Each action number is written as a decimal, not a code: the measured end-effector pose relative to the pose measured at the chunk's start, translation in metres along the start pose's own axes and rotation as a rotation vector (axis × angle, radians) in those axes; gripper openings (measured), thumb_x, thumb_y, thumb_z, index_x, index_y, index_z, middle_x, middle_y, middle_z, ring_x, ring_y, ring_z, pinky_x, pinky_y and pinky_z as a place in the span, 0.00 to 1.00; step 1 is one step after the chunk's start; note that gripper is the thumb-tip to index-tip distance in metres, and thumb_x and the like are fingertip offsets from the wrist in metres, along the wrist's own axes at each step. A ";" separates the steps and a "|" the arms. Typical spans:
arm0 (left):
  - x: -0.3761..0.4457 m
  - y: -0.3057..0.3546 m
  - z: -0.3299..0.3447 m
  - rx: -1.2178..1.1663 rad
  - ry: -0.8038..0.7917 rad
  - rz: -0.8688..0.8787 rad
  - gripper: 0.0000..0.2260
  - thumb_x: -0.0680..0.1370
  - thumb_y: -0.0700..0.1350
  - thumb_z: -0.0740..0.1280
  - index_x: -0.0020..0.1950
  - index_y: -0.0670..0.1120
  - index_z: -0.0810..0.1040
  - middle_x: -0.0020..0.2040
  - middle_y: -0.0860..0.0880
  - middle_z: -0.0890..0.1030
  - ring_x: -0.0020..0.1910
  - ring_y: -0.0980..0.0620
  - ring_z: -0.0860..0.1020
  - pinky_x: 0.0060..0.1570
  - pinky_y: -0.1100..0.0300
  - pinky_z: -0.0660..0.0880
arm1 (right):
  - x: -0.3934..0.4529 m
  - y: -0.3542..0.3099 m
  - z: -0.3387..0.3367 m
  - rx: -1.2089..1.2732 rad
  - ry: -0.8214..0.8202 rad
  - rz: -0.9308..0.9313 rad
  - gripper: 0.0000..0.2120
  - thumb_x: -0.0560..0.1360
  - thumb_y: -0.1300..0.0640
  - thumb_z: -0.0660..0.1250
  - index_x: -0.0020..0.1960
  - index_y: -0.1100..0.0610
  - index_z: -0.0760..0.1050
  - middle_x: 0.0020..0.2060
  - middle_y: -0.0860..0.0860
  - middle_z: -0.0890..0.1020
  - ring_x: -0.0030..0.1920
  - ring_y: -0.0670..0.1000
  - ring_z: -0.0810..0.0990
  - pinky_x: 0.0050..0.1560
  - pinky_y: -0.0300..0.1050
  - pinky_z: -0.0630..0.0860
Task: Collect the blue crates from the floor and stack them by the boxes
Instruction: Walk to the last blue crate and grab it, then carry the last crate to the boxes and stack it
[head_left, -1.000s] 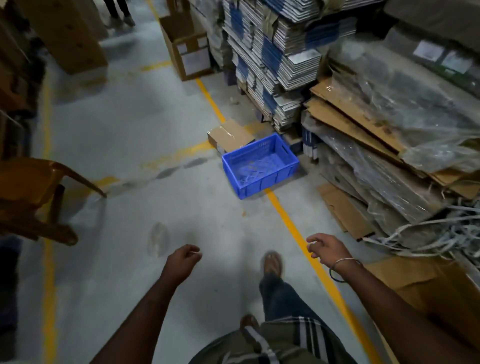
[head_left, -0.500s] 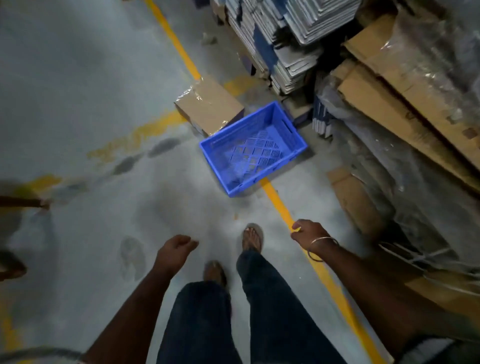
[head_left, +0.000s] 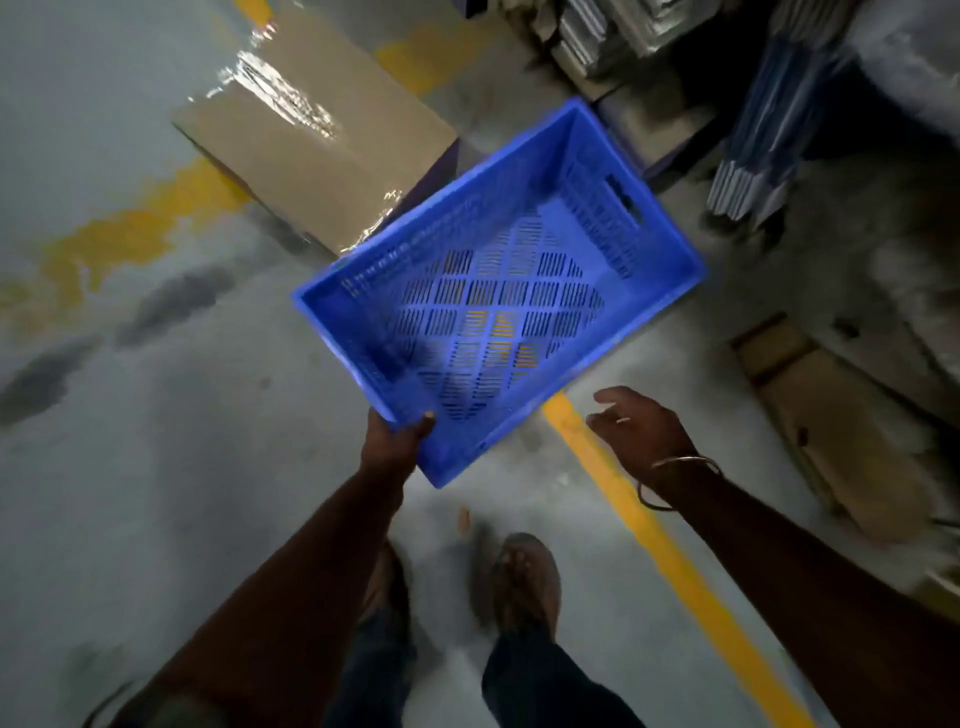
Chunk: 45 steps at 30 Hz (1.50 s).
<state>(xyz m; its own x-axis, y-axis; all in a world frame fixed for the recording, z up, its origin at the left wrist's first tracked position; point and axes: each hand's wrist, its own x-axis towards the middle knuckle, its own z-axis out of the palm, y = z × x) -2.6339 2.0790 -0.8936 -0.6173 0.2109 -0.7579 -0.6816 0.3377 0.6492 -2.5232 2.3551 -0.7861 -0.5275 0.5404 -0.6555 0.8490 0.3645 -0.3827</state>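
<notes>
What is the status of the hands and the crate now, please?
Left hand grips near corner of blue crate. Right hand open, beside it, not touching. Cardboard box close behind crate.

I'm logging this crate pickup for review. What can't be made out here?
- Head view: left hand fingers, hidden under the blue crate rim.
- Whether the crate has left the floor: unclear.
- Stacked goods at top right: blurred, cut off by the edge.
</notes>
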 end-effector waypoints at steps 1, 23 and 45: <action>0.009 -0.014 -0.002 -0.039 0.019 0.031 0.30 0.69 0.40 0.76 0.71 0.48 0.73 0.68 0.39 0.79 0.67 0.35 0.77 0.66 0.34 0.73 | 0.003 0.007 0.006 0.030 0.006 0.023 0.15 0.73 0.52 0.71 0.58 0.53 0.79 0.47 0.54 0.84 0.50 0.54 0.82 0.56 0.47 0.75; -0.313 0.119 -0.150 0.066 0.268 -0.199 0.20 0.66 0.33 0.75 0.58 0.42 0.81 0.40 0.48 0.87 0.39 0.43 0.82 0.37 0.52 0.83 | -0.086 -0.060 -0.166 -0.276 -0.077 0.014 0.21 0.71 0.54 0.72 0.59 0.62 0.73 0.56 0.64 0.79 0.56 0.62 0.79 0.50 0.48 0.72; -0.546 0.341 0.024 0.765 -0.220 0.291 0.15 0.69 0.46 0.75 0.54 0.41 0.84 0.38 0.38 0.83 0.40 0.44 0.80 0.49 0.44 0.78 | -0.692 0.151 -0.215 0.699 0.695 0.366 0.10 0.74 0.60 0.71 0.45 0.46 0.74 0.38 0.42 0.80 0.35 0.42 0.76 0.38 0.37 0.70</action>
<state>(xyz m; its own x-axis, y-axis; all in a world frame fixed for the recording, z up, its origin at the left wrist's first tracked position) -2.5199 2.1010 -0.2604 -0.5821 0.5325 -0.6145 -0.0053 0.7532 0.6578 -2.0371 2.1993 -0.2506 0.0503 0.9260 -0.3742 0.6730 -0.3082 -0.6723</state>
